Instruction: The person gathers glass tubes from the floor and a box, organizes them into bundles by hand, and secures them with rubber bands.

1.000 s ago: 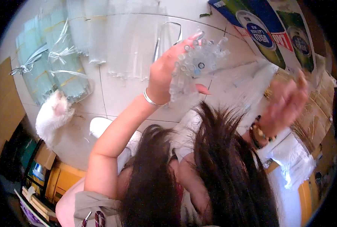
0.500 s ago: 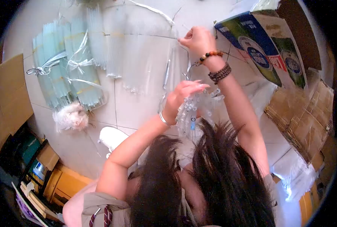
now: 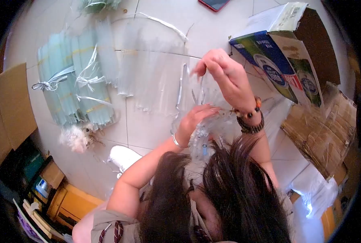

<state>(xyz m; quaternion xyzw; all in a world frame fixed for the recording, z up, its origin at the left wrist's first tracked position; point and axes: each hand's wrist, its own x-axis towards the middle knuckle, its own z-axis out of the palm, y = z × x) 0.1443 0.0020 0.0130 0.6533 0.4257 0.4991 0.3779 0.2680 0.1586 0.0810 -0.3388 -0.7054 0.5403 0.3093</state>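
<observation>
Bunched clear plastic tubes (image 3: 197, 146), ends upward, in the left grip (image 3: 193, 122)

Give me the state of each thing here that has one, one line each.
Left hand: curled around clear tubes
Right hand: curled downward, grip unclear
Pale green bundles: tied with white strips
Printed carton: open at one end
Cardboard sheet: flattened, creased
Phone: lying flat, partly out of frame

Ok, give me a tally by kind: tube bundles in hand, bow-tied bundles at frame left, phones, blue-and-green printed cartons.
Tube bundle in the left hand: 1
Bow-tied bundles at frame left: 2
Phone: 1
Printed carton: 1
Total: 5
</observation>
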